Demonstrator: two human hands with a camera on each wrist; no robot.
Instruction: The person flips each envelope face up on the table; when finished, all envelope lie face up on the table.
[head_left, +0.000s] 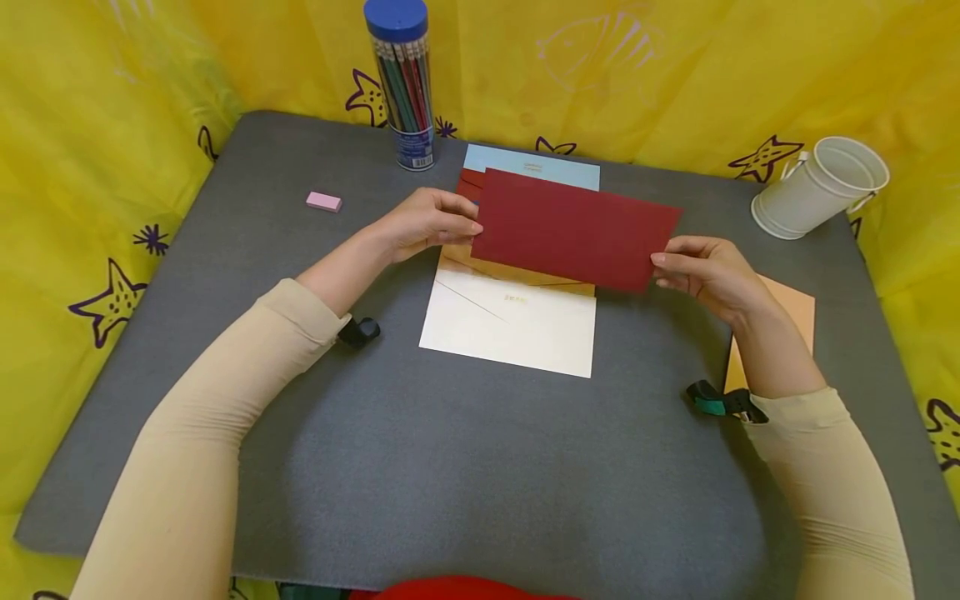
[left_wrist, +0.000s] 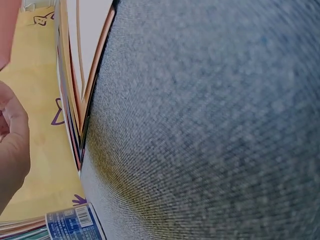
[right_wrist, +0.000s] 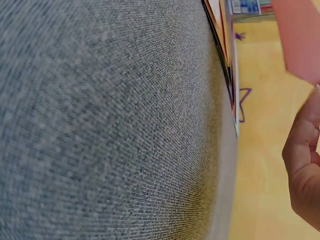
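Note:
A dark red envelope (head_left: 573, 229) is held above the table by both hands, one at each short end. My left hand (head_left: 427, 223) pinches its left edge between thumb and fingers. At the lower right corner, my right hand (head_left: 705, 271) pinches it the same way. Beneath it lies an overlapping row of envelopes: a white envelope (head_left: 510, 329) in front, orange and red ones partly covered behind it, and a light blue envelope (head_left: 577, 173) at the back. Both wrist views show the held envelope (right_wrist: 302, 40) only in part, beside the fingers.
A blue-lidded tube of pencils (head_left: 408, 92) stands at the back, with a pink eraser (head_left: 324, 202) to its left. At the back right is a white metal bucket (head_left: 810, 192). A peach envelope (head_left: 795, 312) lies partly under the right forearm. Yellow curtains (head_left: 300, 50) border the grey table (head_left: 480, 475).

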